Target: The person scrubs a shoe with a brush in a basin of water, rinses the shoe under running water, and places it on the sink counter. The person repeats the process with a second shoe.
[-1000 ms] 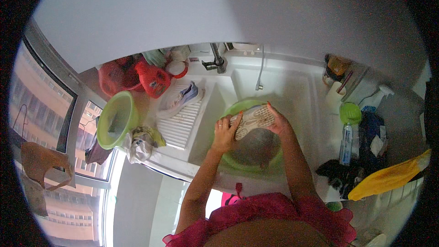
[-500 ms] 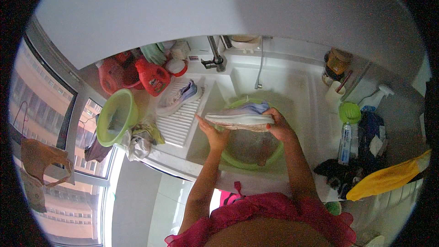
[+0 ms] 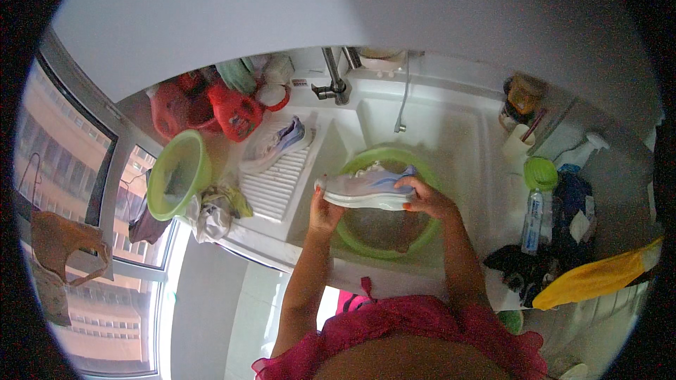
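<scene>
Between both hands, a pale sneaker [image 3: 370,186] with blue-violet markings is held sideways, its white sole toward me. My left hand [image 3: 324,210] grips one end, thumb up along it. My right hand [image 3: 424,199] clasps the other end, fingers closed over it. Below the shoe stands a green basin [image 3: 345,241] in the white sink, holding murky water and a brownish thing [image 3: 404,232] I cannot make out. The matching sneaker [image 3: 277,146] rests on the ribbed washboard [image 3: 270,193] to the left.
A tilted green basin [image 3: 200,169] and crumpled cloths [image 3: 218,217] lie left of the washboard. Red detergent bottles [image 3: 234,112] stand behind. The faucet [image 3: 335,86] rises at the back. On the right are a tube [image 3: 533,222], dark cloths [image 3: 521,267] and a yellow cloth [image 3: 598,274].
The sneaker has rolled so its side and laces show instead of its dirty underside. My left hand has closed onto its end; my right hand keeps hold.
</scene>
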Demonstrator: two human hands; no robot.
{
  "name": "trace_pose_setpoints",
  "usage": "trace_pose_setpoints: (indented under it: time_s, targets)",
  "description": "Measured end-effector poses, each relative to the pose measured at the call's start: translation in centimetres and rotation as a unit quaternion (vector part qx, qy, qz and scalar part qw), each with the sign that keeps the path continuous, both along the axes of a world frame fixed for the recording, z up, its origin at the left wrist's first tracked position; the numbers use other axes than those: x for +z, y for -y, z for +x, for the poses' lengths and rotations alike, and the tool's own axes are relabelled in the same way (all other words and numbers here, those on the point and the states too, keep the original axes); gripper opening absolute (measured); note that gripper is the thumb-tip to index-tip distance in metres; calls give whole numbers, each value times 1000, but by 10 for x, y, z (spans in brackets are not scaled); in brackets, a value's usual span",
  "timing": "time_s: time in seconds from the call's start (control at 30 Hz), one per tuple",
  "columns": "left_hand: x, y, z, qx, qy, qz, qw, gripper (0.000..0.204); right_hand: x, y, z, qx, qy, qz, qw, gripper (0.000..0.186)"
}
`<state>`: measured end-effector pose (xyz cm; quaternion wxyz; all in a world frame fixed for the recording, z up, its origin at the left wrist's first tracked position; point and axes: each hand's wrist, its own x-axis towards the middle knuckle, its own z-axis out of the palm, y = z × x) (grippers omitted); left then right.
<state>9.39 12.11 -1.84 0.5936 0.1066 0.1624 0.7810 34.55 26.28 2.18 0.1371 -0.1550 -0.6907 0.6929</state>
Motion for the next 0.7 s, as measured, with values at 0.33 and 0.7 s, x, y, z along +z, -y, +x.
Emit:
trace_pose_setpoints:
  time_s: [0.33,0.7]
  targets:
    - [13,0,-8,137,-61,-37,988,60,-10,43,-50,-183,-47,138,972,82]
    - [49,5,-28,196,-126,-128,964,69,-42,54,-79,-166,57,85,981,66]
